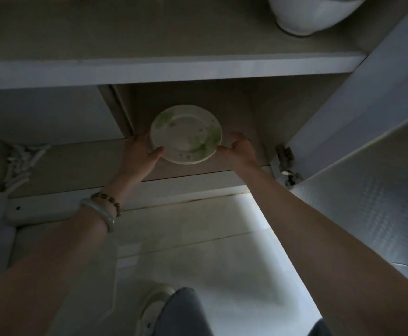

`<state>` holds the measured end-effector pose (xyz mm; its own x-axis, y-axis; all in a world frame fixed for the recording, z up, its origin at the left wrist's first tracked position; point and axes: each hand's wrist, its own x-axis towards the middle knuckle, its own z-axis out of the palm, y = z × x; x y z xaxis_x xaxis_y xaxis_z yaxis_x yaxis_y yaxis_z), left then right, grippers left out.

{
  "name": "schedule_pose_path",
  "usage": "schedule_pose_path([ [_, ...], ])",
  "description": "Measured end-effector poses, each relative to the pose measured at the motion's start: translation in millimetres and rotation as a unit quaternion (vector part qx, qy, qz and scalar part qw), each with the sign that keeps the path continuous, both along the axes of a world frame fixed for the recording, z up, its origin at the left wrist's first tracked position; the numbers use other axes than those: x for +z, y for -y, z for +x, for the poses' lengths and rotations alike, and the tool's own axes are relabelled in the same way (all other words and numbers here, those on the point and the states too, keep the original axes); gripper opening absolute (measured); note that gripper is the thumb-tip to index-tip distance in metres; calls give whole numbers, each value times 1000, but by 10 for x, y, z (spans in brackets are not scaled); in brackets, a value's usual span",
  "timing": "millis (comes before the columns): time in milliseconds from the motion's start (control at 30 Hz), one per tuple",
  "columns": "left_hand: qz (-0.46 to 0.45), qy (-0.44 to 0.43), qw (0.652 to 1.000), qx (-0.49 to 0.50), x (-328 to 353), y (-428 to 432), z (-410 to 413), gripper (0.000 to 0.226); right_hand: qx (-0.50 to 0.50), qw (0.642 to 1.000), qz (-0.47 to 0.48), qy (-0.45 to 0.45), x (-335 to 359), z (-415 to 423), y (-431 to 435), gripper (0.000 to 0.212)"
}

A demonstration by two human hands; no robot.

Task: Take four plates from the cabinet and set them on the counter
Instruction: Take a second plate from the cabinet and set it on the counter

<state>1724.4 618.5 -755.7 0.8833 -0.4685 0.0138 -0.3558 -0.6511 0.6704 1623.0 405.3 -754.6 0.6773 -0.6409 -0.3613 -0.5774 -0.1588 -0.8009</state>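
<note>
A white plate with green leaf patterns (186,134) lies on top of a small stack on the bottom shelf (246,112) of a low cabinet. The rim of another plate shows beneath it. My left hand (141,154) grips the stack's left edge, thumb on the front rim and fingers behind it. My right hand (240,151) is beside the right edge with its fingers apart. Only its thumb tip touches the rim.
A shelf board (174,69) runs across above the plates, with a white bowl (312,13) on it at the far right. The open cabinet door (368,190) and its hinge (284,155) are on the right. White cables (21,163) lie at left. My shoe (154,309) is on the pale floor.
</note>
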Motion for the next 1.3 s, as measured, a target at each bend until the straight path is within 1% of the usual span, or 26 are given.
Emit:
schedule_pose_path([
  [100, 5, -10, 1000, -10, -160, 13, 81, 58, 8, 999, -46, -28, -155, 36, 12, 64],
  [133, 8, -18, 1000, -18, -207, 14, 107, 59, 4, 998, -48, -31, -202, 59, 16, 63],
  [300, 44, -4, 999, -11, -372, 26, 284, 55, -11, 998, -45, -50, -351, 213, 40, 60],
  [433, 61, -26, 998, 5, -439, 85, 417, 47, -37, 997, -24, -57, -395, 317, 63, 55],
  [500, 62, -30, 998, -6, -486, 121, 436, 45, -47, 997, -13, -68, -413, 355, 59, 47],
  [567, 37, -31, 999, -10, -538, 151, 428, 43, -28, 996, -13, -87, -425, 387, 44, 26],
  [700, 14, -34, 999, 27, -615, 178, 459, 41, -36, 997, -20, -71, -441, 461, -1, 10],
  [733, 13, -33, 999, 38, -625, 184, 463, 40, -41, 997, -31, -63, -440, 482, -6, 12],
  [800, 6, -33, 998, 62, -637, 200, 464, 38, -46, 994, -68, -66, -423, 505, -8, 23],
  [900, -14, -53, 995, 87, -609, 266, 441, 39, -56, 991, -97, -73, -413, 487, 15, 22],
  [1000, -30, -52, 996, 72, -514, 319, 405, 57, -74, 991, -90, -61, -414, 457, 24, 21],
  [1033, -35, -43, 996, 67, -479, 331, 396, 60, -79, 991, -85, -59, -409, 443, 34, 20],
  [1100, -73, -50, 993, 82, -423, 369, 394, 52, -94, 992, -69, -46, -376, 405, 61, 17],
  [1133, -111, -74, 986, 100, -388, 388, 386, 49, -100, 993, -59, -37, -346, 379, 74, 16],
  [1200, -171, -110, 971, 126, -330, 401, 387, 54, -113, 993, -38, -23, -280, 329, 111, 17],
  [1233, -175, -114, 969, 131, -312, 385, 396, 55, -119, 992, -28, -19, -255, 314, 126, 16],
  [1300, -150, -121, 974, 123, -275, 349, 371, 52, -133, 991, -6, -16, -185, 265, 163, 11],
])
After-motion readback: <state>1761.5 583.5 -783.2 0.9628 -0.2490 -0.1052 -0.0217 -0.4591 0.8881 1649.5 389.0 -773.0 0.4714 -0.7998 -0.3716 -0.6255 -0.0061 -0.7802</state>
